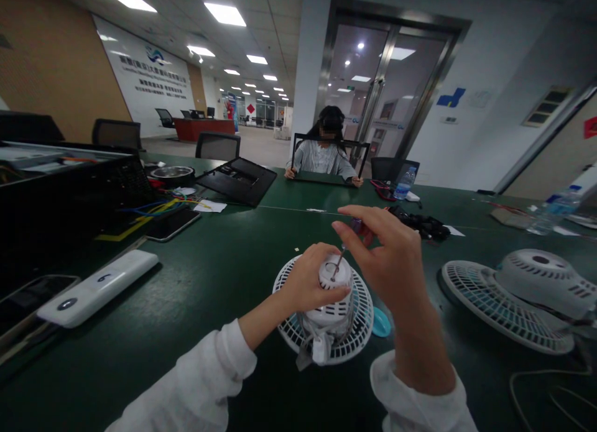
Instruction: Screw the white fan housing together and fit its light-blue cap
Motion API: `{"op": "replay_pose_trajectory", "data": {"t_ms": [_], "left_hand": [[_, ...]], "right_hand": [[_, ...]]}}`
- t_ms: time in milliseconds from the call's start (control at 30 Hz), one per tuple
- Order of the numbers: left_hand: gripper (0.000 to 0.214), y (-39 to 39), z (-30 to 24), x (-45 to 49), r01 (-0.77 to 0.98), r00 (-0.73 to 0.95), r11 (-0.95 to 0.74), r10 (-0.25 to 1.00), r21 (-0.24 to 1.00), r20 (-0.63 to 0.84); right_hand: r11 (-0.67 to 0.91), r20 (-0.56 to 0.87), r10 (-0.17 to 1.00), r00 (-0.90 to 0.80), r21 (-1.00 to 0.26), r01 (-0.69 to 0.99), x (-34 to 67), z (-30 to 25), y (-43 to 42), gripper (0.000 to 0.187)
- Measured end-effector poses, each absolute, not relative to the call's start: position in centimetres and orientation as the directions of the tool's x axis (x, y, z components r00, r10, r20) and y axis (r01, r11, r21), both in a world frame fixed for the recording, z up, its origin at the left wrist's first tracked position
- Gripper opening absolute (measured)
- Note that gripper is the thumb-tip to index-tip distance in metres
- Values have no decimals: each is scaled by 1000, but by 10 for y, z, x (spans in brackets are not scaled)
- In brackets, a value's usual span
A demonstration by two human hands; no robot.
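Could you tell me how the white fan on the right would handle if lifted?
The white fan likely feels unbalanced, with its bulky motor housing at one side. Its thin plastic grille looks light and somewhat flexible, and the round rim could roll.

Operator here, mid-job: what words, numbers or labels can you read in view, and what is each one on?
"6" is on the white oblong device on the table; the lettering on the far wall sign is too small and blurred to read.
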State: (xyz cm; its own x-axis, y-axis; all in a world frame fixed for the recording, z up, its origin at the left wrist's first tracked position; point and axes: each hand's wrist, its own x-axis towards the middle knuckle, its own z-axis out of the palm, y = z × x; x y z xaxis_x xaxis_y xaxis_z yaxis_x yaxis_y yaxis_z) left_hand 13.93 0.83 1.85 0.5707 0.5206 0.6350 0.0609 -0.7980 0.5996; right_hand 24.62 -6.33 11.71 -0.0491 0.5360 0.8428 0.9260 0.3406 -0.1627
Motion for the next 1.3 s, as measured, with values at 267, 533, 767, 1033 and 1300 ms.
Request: {"op": "replay_pose_trajectory", "data": {"t_ms": [267,533,767,1033,1300], "left_hand": [[50,8,18,139,64,568,-802,518,594,639],[51,8,17,138,66,574,-800,519,596,634],[52,8,18,139,72,573,-804,518,591,635],[54,8,17,139,71,568,-797,526,600,633],[53,7,17,139,63,576,-803,515,593,635]], "right_hand": [[405,853,519,-56,-187,895,243,117,-63,20],[441,714,696,-70,-349,827,249,119,-67,30],[391,708,702,-77,-292,873,248,121,-69,32],[338,802,595,-55,-188,922,245,116,-63,18],[366,746,660,-85,-221,904,246,118,-66,33]]}}
